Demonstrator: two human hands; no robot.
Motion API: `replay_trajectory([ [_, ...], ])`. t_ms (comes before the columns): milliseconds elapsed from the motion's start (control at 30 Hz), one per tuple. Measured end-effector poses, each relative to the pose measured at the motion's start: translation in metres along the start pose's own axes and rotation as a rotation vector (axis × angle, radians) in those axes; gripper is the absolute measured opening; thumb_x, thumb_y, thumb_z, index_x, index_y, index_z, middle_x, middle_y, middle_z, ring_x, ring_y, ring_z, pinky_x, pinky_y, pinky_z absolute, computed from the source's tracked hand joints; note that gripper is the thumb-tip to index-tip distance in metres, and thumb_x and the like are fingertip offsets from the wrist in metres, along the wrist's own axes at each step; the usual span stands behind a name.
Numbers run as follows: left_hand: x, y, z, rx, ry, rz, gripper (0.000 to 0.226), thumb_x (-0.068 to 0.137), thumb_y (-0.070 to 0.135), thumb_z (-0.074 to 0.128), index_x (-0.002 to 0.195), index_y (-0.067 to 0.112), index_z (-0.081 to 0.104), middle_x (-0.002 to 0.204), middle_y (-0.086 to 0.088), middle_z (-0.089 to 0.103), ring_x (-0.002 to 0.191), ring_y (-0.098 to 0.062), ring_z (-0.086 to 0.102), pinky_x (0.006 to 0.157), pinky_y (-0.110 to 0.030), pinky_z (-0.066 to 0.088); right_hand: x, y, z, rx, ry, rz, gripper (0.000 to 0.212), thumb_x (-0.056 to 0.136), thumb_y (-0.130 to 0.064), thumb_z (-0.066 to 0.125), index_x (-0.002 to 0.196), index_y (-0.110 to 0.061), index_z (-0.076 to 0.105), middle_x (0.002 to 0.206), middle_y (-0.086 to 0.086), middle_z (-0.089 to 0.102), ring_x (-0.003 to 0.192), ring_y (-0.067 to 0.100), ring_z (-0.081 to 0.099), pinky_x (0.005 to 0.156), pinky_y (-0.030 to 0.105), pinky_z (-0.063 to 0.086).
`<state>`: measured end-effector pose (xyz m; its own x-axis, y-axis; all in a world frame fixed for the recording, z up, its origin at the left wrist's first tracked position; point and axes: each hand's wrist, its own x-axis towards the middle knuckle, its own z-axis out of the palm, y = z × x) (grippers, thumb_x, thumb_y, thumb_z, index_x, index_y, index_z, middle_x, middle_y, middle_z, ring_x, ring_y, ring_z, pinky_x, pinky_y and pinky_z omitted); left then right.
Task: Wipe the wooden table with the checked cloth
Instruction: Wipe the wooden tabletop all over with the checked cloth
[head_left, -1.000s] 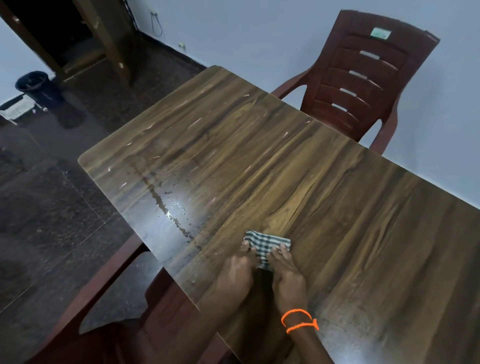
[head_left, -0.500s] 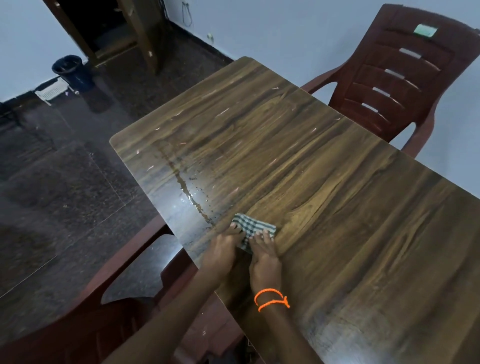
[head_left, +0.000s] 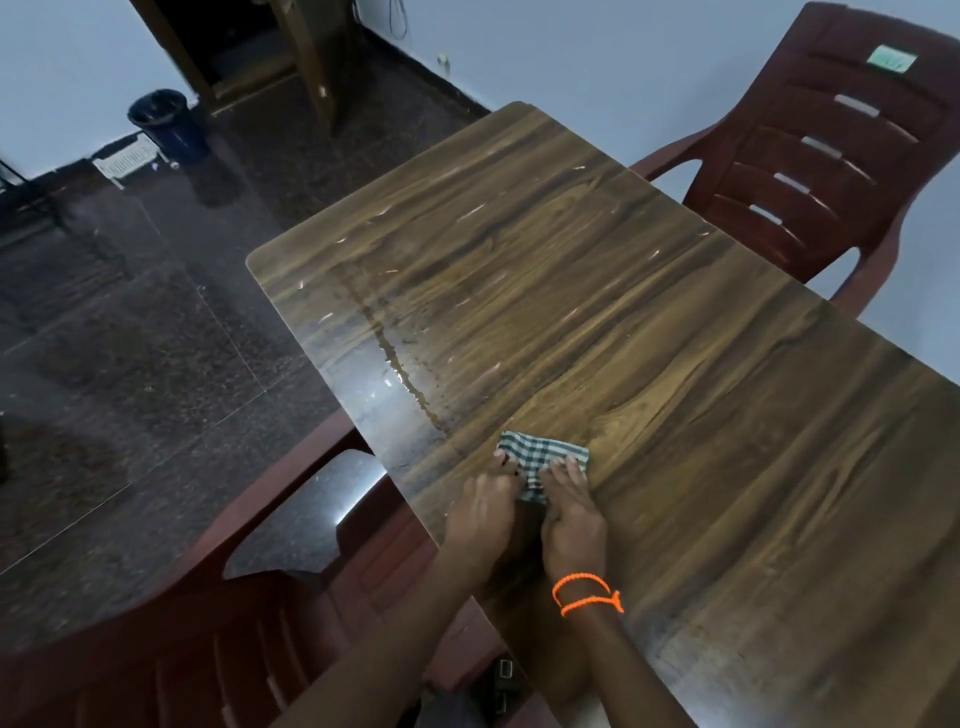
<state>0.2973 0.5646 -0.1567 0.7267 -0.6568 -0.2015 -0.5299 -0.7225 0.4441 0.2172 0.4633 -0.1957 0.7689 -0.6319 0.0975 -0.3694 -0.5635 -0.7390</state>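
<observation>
Both hands, the left hand (head_left: 485, 512) and right hand (head_left: 571, 512), press flat with spread fingers on the folded green-and-white checked cloth (head_left: 543, 457), which lies near the front edge of the glossy wood-grain counter (head_left: 675, 364), beside a wet streak (head_left: 400, 358).

checked cloth (head_left: 543, 457): near edge tucked under the fingertips of both hands, so its full shape can't be read.
wooden table (head_left: 649, 338): right end runs out past the frame edge.
far chair (head_left: 826, 156): top and right side clipped; its green sticker (head_left: 892, 57) too small to read.
near chair (head_left: 171, 649): cut off at the bottom-left.
bin (head_left: 166, 122): contents too dark to tell.
</observation>
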Motion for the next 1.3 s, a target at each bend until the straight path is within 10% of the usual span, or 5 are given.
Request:
replay_trajectory([
  [267,-0.052,-0.055,-0.022,-0.026,0.065,-0.165,0.028,0.094,0.015,0.055,0.115,0.021,0.072,0.13,-0.006,0.062,0.105,-0.025,0.067,0.086,-0.037,0.054,-0.051,-0.05,0.041,-0.007,-0.138,-0.123,0.042,0.079,0.016,0.054,0.113,-0.005,0.068,0.125,0.011,0.063,0.128,0.03,0.047,0.108,0.043,0.033],
  [500,-0.073,-0.026,0.004,0.022,-0.051,-0.107,0.027,0.101,0.032,0.049,0.123,0.027,0.063,0.148,0.0,0.045,0.135,-0.018,0.048,0.096,-0.034,0.05,-0.068,-0.014,0.011,-0.041,-0.118,-0.144,0.046,0.077,0.013,0.05,0.113,-0.009,0.068,0.127,0.005,0.061,0.13,0.021,0.046,0.105,0.038,0.039],
  [967,-0.055,-0.095,-0.054,0.062,0.073,-0.027,0.017,0.089,0.014,0.056,0.084,0.015,0.073,0.085,-0.004,0.066,0.069,-0.024,0.063,0.064,-0.039,0.051,-0.055,-0.078,0.077,-0.047,-0.157,-0.159,0.033,0.081,0.012,0.056,0.108,-0.004,0.068,0.121,0.015,0.065,0.128,0.034,0.047,0.107,0.05,0.038],
  [1300,-0.067,-0.068,-0.041,0.2,-0.05,0.0,0.022,0.094,0.009,0.049,0.098,0.015,0.07,0.103,-0.01,0.065,0.097,-0.031,0.064,0.08,-0.042,0.054,-0.054,-0.064,0.046,-0.118,-0.148,-0.056,0.049,0.069,0.018,0.047,0.107,-0.005,0.069,0.125,0.013,0.062,0.132,0.027,0.044,0.108,0.034,0.036],
])
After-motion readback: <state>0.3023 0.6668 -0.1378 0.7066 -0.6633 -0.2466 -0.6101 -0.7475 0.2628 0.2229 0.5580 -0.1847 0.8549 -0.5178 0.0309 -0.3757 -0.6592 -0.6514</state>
